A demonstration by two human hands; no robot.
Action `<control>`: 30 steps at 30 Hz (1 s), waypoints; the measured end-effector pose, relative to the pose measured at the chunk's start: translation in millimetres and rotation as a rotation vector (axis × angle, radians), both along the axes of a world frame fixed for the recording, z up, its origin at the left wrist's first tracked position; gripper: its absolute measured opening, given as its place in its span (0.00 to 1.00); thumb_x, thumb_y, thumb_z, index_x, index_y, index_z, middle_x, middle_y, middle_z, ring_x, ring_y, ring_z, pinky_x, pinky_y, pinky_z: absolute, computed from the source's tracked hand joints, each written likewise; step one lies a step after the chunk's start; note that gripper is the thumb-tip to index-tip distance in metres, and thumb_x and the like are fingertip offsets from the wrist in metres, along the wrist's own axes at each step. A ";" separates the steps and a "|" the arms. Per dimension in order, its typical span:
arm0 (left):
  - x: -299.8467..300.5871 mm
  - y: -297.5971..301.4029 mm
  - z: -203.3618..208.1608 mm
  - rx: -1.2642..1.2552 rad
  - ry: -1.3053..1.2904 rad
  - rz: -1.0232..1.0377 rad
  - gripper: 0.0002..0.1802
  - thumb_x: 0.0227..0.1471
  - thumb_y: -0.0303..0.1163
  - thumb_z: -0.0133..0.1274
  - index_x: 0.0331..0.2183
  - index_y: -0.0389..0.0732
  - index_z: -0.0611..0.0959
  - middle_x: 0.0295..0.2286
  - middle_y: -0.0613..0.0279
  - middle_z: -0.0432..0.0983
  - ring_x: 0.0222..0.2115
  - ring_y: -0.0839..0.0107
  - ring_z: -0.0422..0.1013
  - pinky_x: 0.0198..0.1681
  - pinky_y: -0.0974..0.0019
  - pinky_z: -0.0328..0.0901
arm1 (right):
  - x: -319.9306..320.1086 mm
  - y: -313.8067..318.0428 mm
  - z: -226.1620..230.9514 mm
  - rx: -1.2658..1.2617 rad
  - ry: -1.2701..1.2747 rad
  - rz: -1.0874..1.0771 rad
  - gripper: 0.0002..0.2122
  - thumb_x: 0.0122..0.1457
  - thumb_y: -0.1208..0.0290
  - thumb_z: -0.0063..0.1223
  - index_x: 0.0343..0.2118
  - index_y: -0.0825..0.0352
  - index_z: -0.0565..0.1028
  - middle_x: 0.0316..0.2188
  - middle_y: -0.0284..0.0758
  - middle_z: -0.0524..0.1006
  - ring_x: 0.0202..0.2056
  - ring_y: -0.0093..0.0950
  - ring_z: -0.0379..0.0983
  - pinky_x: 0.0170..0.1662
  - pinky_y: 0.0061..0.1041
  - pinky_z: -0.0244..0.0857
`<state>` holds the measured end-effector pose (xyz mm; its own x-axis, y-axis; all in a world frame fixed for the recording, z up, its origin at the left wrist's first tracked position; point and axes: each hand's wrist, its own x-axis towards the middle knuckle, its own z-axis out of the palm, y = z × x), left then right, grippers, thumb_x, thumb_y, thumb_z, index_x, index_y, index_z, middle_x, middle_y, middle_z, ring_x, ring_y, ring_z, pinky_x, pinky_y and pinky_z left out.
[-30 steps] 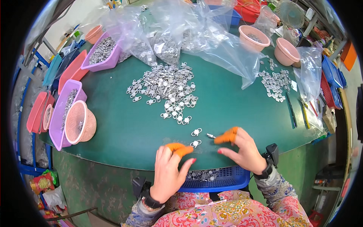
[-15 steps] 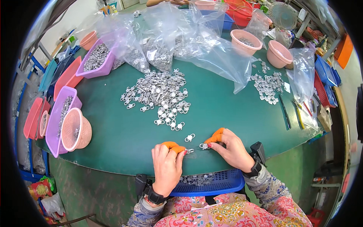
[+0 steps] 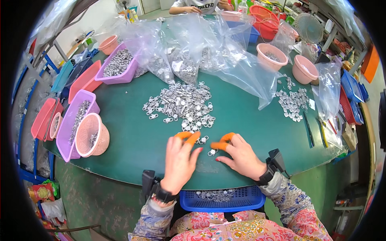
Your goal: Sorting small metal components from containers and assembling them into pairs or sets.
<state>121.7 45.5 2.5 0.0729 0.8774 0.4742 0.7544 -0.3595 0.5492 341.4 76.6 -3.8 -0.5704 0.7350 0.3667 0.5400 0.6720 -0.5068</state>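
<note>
Head view: two hands over a green bench [image 3: 124, 160].
Left hand [image 3: 177, 162]: grip spread, thumb well clear of the orange-covered fingers [image 3: 193, 137], which reach over the bench at the near end of the pile.
Right hand [image 3: 243, 160]: grip spread too, thumb apart from the index finger, pinching nothing that shows.
Near clip [image 3: 212, 152]: on the bench, just beside the right fingertips; whether they touch it, I cannot tell.
Second clip [image 3: 204, 139]: just beside the left fingertips, partly against another clip.
Pile [image 3: 183, 100]: many silver clips heaped beyond the hands.
Blue basket [image 3: 223, 209]: below the bench edge, near the body, holding metal parts.
Left side: purple tray [image 3: 64, 138] and pink basket [image 3: 102, 138].
Right side: flat metal pieces [image 3: 290, 103], dark tool [image 3: 309, 130].
Far side: clear bags [image 3: 245, 78], another person [image 3: 209, 7].
</note>
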 end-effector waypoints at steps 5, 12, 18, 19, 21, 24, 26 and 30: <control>11.3 15.8 -14.6 0.011 0.165 -0.028 0.19 0.44 0.26 0.65 0.42 0.43 0.86 0.40 0.57 0.73 0.41 0.56 0.66 0.45 0.56 0.62 | 5.1 -6.4 -7.1 0.004 -0.045 -0.023 0.11 0.55 0.71 0.63 0.41 0.62 0.80 0.39 0.37 0.72 0.42 0.38 0.69 0.46 0.34 0.67; 1.8 -10.1 -1.0 0.008 0.052 0.014 0.06 0.49 0.25 0.62 0.33 0.39 0.87 0.36 0.57 0.75 0.40 0.56 0.66 0.45 0.55 0.61 | 12.6 -11.0 7.2 -0.320 0.130 -0.063 0.05 0.59 0.75 0.58 0.38 0.65 0.81 0.35 0.37 0.75 0.40 0.37 0.71 0.44 0.33 0.67; -7.1 -53.8 27.5 -0.296 -0.087 -0.228 0.05 0.51 0.24 0.59 0.32 0.39 0.88 0.37 0.55 0.75 0.40 0.56 0.66 0.46 0.58 0.63 | 29.0 -19.5 28.8 -0.467 0.074 0.105 0.07 0.60 0.71 0.58 0.39 0.65 0.80 0.37 0.38 0.76 0.41 0.39 0.72 0.45 0.33 0.66; -9.5 -62.5 35.6 -0.401 -0.119 -0.269 0.08 0.52 0.24 0.59 0.36 0.38 0.86 0.40 0.54 0.76 0.43 0.54 0.68 0.49 0.58 0.63 | 28.9 -17.9 36.7 -0.513 0.049 0.255 0.08 0.61 0.70 0.58 0.40 0.65 0.80 0.38 0.38 0.76 0.42 0.39 0.72 0.47 0.34 0.66; -15.1 -55.4 34.3 -0.310 -0.103 -0.209 0.10 0.52 0.24 0.58 0.39 0.37 0.85 0.42 0.52 0.76 0.45 0.53 0.68 0.51 0.57 0.63 | 24.4 -0.7 35.7 -0.388 0.070 0.287 0.09 0.61 0.70 0.58 0.42 0.64 0.80 0.40 0.39 0.76 0.44 0.40 0.71 0.49 0.35 0.66; -29.2 -18.9 19.0 -0.161 0.015 -0.052 0.19 0.58 0.25 0.54 0.51 0.36 0.78 0.51 0.46 0.72 0.52 0.47 0.67 0.56 0.52 0.62 | 7.3 44.3 18.6 -0.062 0.063 0.137 0.15 0.60 0.69 0.58 0.51 0.62 0.77 0.49 0.41 0.74 0.50 0.42 0.69 0.55 0.37 0.64; -29.7 12.9 -6.4 -0.104 0.089 -0.018 0.26 0.57 0.29 0.56 0.57 0.35 0.72 0.55 0.41 0.67 0.56 0.43 0.63 0.59 0.50 0.59 | -7.7 73.0 -1.2 0.010 0.090 0.054 0.19 0.59 0.68 0.58 0.54 0.61 0.75 0.52 0.43 0.72 0.52 0.43 0.68 0.56 0.39 0.64; -11.6 18.5 -25.9 -0.127 0.234 -0.123 0.40 0.54 0.39 0.61 0.62 0.33 0.64 0.60 0.28 0.55 0.63 0.35 0.52 0.66 0.39 0.48 | -34.4 67.2 -22.1 0.131 -0.039 -0.018 0.23 0.57 0.68 0.61 0.57 0.61 0.73 0.56 0.45 0.69 0.55 0.47 0.65 0.59 0.41 0.62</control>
<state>110.1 64.1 -23.4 0.2768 0.9065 0.3190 0.8208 -0.3956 0.4121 307.0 143.8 -25.9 -0.5735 0.6922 0.4381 0.5699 0.7213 -0.3937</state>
